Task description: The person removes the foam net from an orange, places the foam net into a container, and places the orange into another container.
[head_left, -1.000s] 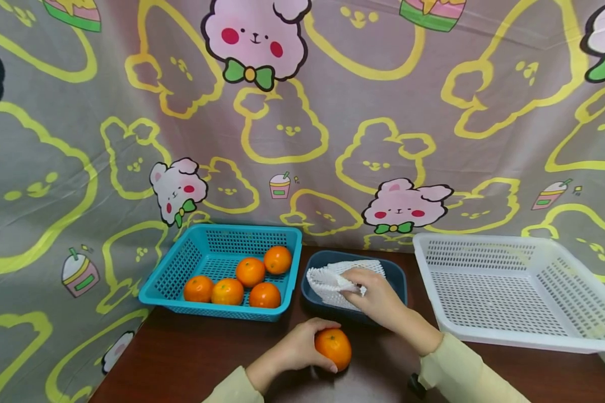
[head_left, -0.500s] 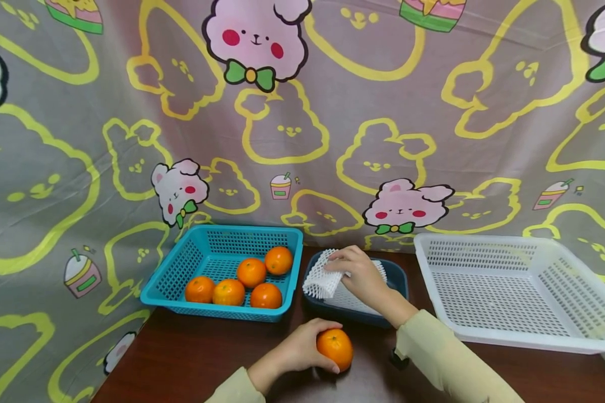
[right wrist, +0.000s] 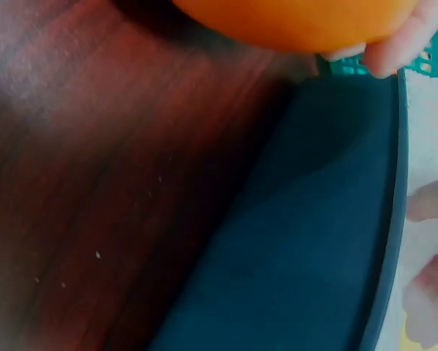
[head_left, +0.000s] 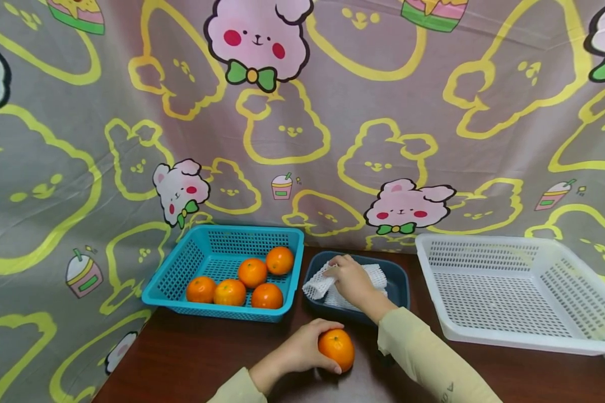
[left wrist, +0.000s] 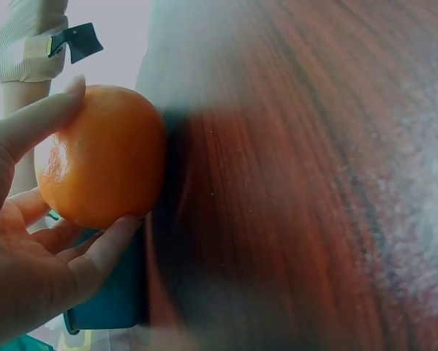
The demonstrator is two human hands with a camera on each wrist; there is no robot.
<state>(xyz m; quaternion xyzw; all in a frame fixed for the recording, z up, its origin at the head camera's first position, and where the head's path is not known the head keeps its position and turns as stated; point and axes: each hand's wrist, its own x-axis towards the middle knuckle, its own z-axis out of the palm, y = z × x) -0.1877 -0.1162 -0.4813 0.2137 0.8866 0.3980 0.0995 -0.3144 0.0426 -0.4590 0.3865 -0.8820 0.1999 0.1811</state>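
In the head view my left hand [head_left: 302, 347] holds an orange [head_left: 336, 350] on the dark table, fingers over its top and thumb at its near side. The left wrist view shows thumb and fingers curled round the same orange [left wrist: 105, 157]. My right hand [head_left: 352, 281] reaches into a dark blue basin [head_left: 399, 288] and pinches a white foam fruit net [head_left: 319, 284]; the exact fingertip contact is partly hidden. More white foam netting [head_left: 377, 275] lies under and beside that hand. In the right wrist view, the basin wall [right wrist: 299, 227] covers much of the hand.
A turquoise basket [head_left: 206, 263] with several oranges [head_left: 252, 272] stands left of the basin. To the right is a white plastic basket [head_left: 499, 302]. A patterned cloth [head_left: 292, 134] hangs behind them. The brown table [head_left: 191, 358] extends in front.
My right hand first held a foam net up over the basin, moved it left, then lowered toward the basin and netting. My left hand and its orange have stayed in place.
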